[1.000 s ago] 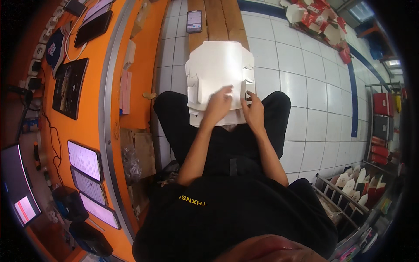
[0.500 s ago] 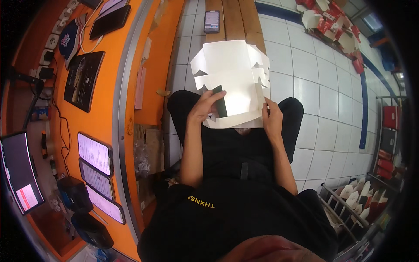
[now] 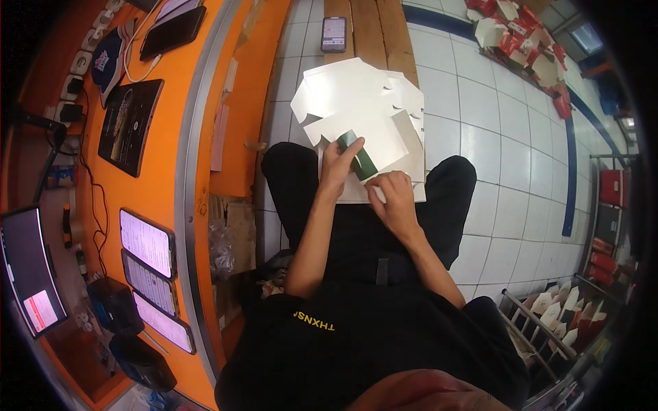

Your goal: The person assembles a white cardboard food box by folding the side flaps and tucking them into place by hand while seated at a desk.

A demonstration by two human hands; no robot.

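Observation:
A white die-cut cardboard box blank [image 3: 343,96] with notched edges lies tilted in front of me, above another white sheet [image 3: 414,161]. Its green-faced flap [image 3: 363,164] is folded up over the white side. My left hand [image 3: 336,163] grips the blank at that flap, thumb pressed on the green and the other fingers mostly hidden. At the flap's near end, my right hand [image 3: 393,195] is closed with bent fingers against the cardboard edge.
A wooden bench [image 3: 367,27] bears a phone [image 3: 334,34] beyond the blank. To the left, an orange counter [image 3: 168,123] holds a tablet [image 3: 130,127] and several phones. Red and white boxes [image 3: 524,41] are piled at far right; a metal rack [image 3: 541,322] with folded cartons stands near right.
The blank has turned clockwise, and its green flap now slants toward the right. My right hand has moved left from the blank's right side to the flap's near end.

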